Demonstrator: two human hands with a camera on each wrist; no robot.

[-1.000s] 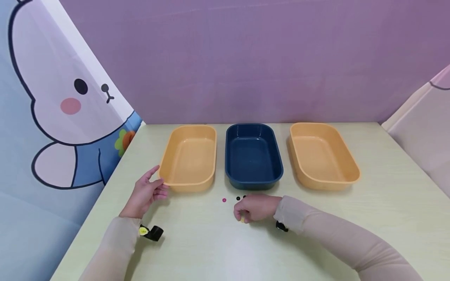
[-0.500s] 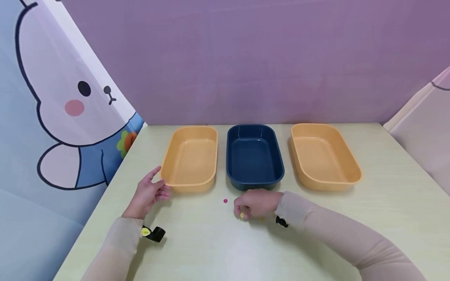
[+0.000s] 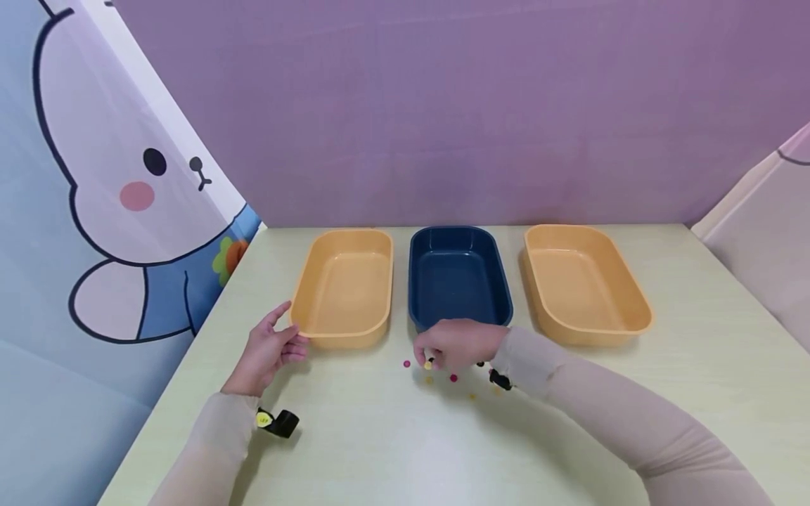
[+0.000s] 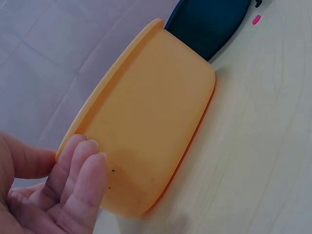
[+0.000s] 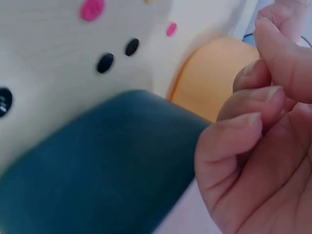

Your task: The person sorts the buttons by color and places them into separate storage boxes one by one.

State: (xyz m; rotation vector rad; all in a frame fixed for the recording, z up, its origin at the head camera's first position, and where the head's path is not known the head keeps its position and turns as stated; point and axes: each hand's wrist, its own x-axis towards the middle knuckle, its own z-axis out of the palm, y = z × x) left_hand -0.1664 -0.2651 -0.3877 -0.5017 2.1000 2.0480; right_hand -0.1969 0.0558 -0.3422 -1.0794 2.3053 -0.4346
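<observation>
My left hand (image 3: 266,351) holds the near left corner of the left yellow tray (image 3: 344,340), thumb at the rim and fingers against the outer wall. Over the near end of the dark blue tray (image 3: 458,281) is my right hand (image 3: 462,343), its fingers curled. Between its thumb and forefinger it pinches a small yellow button (image 3: 428,365); the right wrist view does not show this button. Around and under that hand lie several small buttons on the table: pink (image 3: 453,378), yellow (image 3: 472,397) and black (image 5: 105,63).
Another yellow tray (image 3: 585,281) stands to the right of the blue one, the three in a row toward the back of the pale table (image 3: 380,450). Behind them hangs a purple cloth (image 3: 468,112). A cartoon-printed cloth (image 3: 107,232) borders the left side.
My right hand has lifted the yellow button off the table and moved away from me toward the blue tray, uncovering several buttons beneath. The left hand keeps its hold on the tray.
</observation>
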